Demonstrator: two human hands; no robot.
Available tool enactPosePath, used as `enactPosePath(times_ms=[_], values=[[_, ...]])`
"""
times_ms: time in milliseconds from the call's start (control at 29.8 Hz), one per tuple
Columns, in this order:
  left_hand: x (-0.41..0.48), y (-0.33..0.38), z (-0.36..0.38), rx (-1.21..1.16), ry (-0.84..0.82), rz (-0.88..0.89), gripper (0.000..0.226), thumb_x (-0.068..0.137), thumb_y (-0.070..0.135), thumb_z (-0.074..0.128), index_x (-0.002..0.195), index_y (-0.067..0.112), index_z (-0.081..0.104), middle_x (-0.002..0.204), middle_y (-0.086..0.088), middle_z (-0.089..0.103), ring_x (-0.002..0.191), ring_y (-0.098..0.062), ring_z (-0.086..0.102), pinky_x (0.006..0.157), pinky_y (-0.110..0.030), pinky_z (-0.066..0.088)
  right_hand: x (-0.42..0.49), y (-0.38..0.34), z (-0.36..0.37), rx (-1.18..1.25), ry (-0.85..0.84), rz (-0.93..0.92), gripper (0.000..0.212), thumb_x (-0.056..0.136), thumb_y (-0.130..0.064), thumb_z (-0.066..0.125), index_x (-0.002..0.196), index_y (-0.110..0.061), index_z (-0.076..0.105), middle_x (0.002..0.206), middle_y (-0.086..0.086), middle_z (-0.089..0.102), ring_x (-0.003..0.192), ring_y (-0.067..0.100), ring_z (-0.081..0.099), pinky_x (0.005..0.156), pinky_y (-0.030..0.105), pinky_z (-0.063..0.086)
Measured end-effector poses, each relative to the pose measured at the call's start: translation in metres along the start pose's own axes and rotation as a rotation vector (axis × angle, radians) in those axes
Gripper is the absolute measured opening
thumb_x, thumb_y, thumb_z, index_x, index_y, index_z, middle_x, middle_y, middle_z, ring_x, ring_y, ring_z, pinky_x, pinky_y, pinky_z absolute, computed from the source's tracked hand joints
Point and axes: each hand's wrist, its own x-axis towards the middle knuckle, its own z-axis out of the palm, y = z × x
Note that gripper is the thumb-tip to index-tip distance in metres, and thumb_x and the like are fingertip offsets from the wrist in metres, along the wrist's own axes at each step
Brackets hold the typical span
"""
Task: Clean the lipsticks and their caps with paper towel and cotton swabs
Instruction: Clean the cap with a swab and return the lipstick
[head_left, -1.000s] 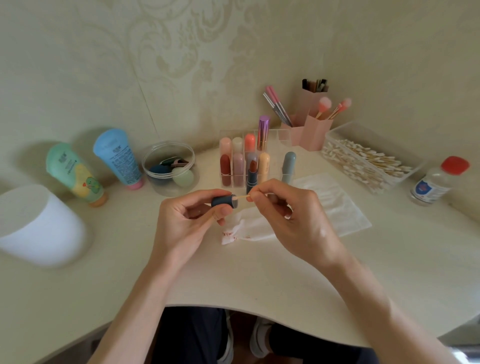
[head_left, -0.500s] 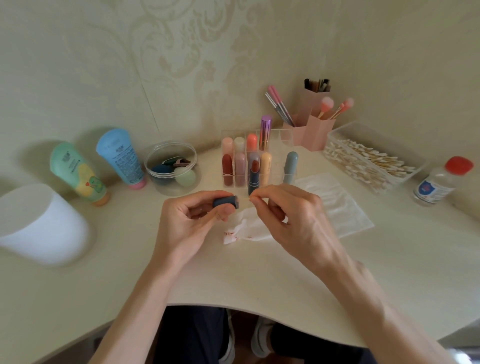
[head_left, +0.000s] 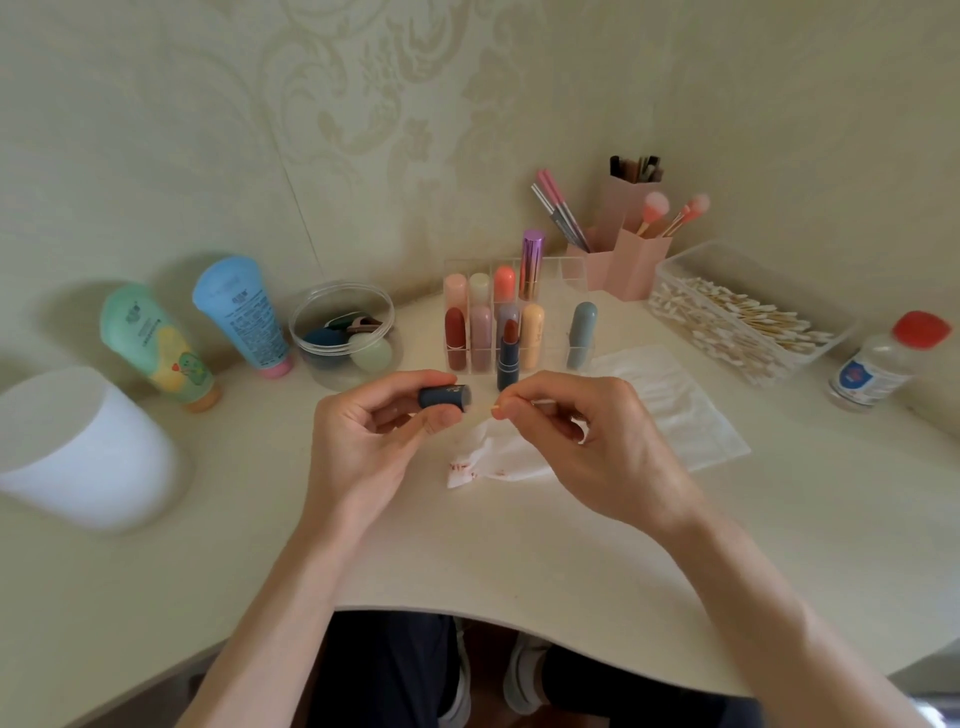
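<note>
My left hand (head_left: 374, 436) holds a dark blue lipstick cap (head_left: 444, 397) sideways between thumb and fingers, its mouth facing right. My right hand (head_left: 587, 447) pinches a cotton swab (head_left: 540, 401) just right of the cap, its tip outside the cap. The open dark blue lipstick (head_left: 508, 356) with a red-brown bullet stands upright behind my hands. A crumpled paper towel (head_left: 498, 460) with red smears lies under my right hand. A clear organizer (head_left: 498, 312) holds several capped lipsticks.
A flat white tissue sheet (head_left: 691, 410) lies right of my hands. A clear box of cotton swabs (head_left: 748, 322), a red-capped bottle (head_left: 883, 364), pink brush holders (head_left: 628, 249), a sponge jar (head_left: 343, 338), two tubes (head_left: 239, 312) and a white cup (head_left: 78, 447) ring the desk.
My right hand has drawn the cotton swab out of the cap and a little to the right. My left hand keeps holding the cap in place.
</note>
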Motion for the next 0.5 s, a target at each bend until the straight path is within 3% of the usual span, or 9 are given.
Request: enactPosePath(times_ms=[134,235,369,503], values=[[0.0,0.0,-0.001,-0.003,-0.029,0.028,0.028,0.069,0.014,0.085,0.092,0.029,0.082,0.093,-0.004,0.081,0.09,-0.024,0.078,0.084,-0.028,0.06,0.001,-0.001,0.0,0.123,0.03,0.037,0.015,0.103,-0.016,0.066,0.093,-0.016,0.079,0.061,0.002,0.054,0.055,0.008,0.036,0.055,0.021,0.031],[0.0,0.001,0.0,0.026,-0.028,0.035,0.027,0.069,0.015,0.085,0.092,0.03,0.082,0.094,-0.003,0.081,0.091,-0.024,0.077,0.085,-0.029,0.06,0.003,0.002,-0.005,0.116,0.054,0.067,0.016,0.102,-0.014,0.066,0.091,-0.017,0.078,0.062,-0.001,0.057,0.056,0.012,0.042,0.055,0.026,0.034],[-0.001,0.002,0.003,0.04,-0.058,0.005,0.031,0.066,0.016,0.086,0.096,0.019,0.079,0.094,0.0,0.081,0.088,-0.017,0.077,0.083,-0.022,0.058,0.007,0.015,-0.027,-0.079,0.08,0.104,0.011,0.098,-0.02,0.072,0.095,-0.024,0.081,0.083,-0.013,0.073,0.074,0.007,0.061,0.065,0.017,0.043],[-0.001,0.003,0.01,0.064,-0.093,-0.014,0.037,0.062,0.015,0.089,0.098,0.016,0.079,0.095,-0.002,0.081,0.086,-0.021,0.077,0.081,-0.026,0.061,0.005,0.031,-0.061,-0.255,0.141,0.231,0.016,0.094,-0.015,0.077,0.098,-0.028,0.084,0.085,-0.021,0.074,0.077,-0.007,0.06,0.069,0.007,0.04]])
